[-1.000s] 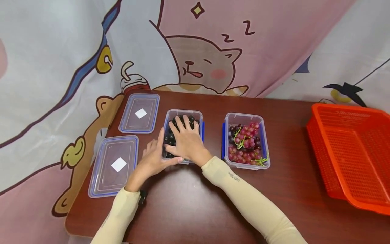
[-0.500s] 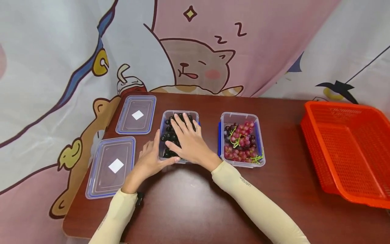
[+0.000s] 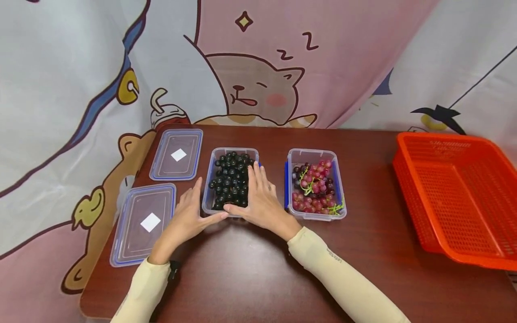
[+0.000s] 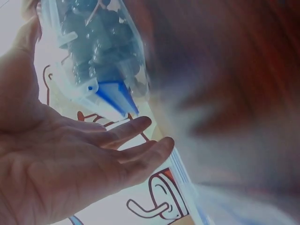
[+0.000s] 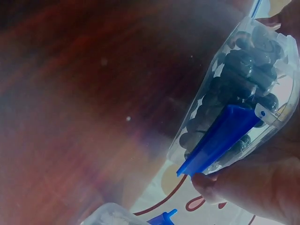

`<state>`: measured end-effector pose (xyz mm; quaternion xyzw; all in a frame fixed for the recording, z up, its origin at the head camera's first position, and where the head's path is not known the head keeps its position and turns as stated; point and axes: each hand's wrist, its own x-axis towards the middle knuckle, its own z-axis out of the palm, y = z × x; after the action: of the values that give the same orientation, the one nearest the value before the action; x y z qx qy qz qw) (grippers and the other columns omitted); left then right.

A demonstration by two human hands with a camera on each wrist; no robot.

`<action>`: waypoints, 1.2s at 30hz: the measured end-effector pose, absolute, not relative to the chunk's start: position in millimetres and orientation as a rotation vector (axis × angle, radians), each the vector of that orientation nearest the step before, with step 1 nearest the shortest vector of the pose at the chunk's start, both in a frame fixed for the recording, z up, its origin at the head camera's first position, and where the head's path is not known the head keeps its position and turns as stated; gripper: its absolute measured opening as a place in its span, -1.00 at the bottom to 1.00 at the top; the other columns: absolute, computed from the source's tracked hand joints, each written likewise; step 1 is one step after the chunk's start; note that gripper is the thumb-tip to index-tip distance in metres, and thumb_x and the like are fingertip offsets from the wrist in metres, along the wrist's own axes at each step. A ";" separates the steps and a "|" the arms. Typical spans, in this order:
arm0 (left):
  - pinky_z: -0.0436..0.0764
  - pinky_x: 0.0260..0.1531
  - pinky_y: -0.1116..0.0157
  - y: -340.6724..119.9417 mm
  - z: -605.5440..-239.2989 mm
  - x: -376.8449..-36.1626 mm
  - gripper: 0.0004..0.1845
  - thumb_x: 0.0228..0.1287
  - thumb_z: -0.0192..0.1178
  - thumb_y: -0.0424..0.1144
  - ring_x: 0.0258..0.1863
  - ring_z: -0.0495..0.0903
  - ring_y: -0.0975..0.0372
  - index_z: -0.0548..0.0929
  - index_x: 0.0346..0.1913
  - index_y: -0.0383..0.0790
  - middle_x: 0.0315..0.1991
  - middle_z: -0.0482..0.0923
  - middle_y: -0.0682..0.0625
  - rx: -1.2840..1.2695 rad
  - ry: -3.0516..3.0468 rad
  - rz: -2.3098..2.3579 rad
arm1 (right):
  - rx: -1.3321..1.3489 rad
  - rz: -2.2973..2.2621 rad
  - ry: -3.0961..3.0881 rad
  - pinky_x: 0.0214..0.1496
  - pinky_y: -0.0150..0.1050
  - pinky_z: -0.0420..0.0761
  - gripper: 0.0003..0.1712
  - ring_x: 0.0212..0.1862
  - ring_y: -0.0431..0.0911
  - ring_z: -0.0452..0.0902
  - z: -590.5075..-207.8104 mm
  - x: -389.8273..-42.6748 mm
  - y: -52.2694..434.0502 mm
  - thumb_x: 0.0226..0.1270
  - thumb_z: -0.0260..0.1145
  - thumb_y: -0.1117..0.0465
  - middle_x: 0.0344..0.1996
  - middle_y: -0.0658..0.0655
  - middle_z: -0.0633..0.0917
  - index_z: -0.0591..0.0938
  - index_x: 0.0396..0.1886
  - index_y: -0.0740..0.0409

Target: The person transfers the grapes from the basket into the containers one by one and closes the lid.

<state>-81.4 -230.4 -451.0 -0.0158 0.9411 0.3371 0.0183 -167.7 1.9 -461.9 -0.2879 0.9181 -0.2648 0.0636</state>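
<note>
Dark, almost black grapes [image 3: 229, 178] fill a clear plastic container [image 3: 208, 210] in the middle of the head view. My left hand [image 3: 186, 216] is beside its left wall, fingers extended and thumb pointing toward the front corner. My right hand [image 3: 264, 202] lies along the right side, straight fingers over the rim and thumb by the front edge. A blue locking clip [image 5: 218, 140] hangs folded down on the container in the right wrist view, with a fingertip close to its lower end. The left wrist view shows spread fingers near another blue clip [image 4: 117, 95].
To the right stands a second clear container [image 3: 342, 211] with red and dark grapes [image 3: 317, 184]. Two clear lids [image 3: 177, 167] with white labels lie at the left, the nearer lid [image 3: 133, 233] larger. An orange plastic basket [image 3: 420, 202] is at the far right.
My right hand has lifted from on top of the dark grapes and moved to the container's right side, uncovering them. The left hand stays at the left side. The head view has shifted slightly.
</note>
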 end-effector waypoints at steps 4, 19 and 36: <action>0.02 0.48 -0.48 -237.7 -448.3 -77.8 0.33 0.29 0.57 0.16 0.62 0.02 -0.42 -0.10 0.77 -0.36 0.65 0.08 -0.52 0.000 2.952 1.085 | -0.843 -0.833 2.735 0.61 0.36 0.08 0.64 0.75 0.18 -0.43 -461.2 -167.3 5.0 0.25 0.39 -0.62 0.76 0.28 -0.37 -0.28 0.79 0.30; 0.12 0.44 -0.48 -271.0 -442.7 -56.6 0.10 0.33 0.56 0.07 0.62 0.07 -0.39 0.19 0.73 -0.30 0.63 0.18 -0.46 0.011 3.084 1.101 | -0.743 -0.871 2.667 0.59 0.42 0.08 0.74 0.75 0.11 -0.43 -458.7 -167.1 6.6 0.16 0.46 -0.63 0.76 0.31 -0.37 -0.35 0.78 0.30; 0.15 0.31 -0.53 -317.1 -450.0 -23.2 -0.18 0.25 0.58 -0.17 0.40 0.30 -0.47 0.50 0.50 -0.43 0.38 0.42 -0.52 -0.124 3.301 1.042 | -0.727 -0.893 2.632 0.56 0.49 0.06 0.68 0.75 0.25 -0.23 -455.8 -165.1 9.7 0.22 0.45 -0.61 0.77 0.32 -0.23 -0.34 0.80 0.22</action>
<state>-23.2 -317.1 -450.0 -0.0353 0.9407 0.2968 -0.1605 -165.1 9.7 -455.8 -0.2507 0.9079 -0.3081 0.1340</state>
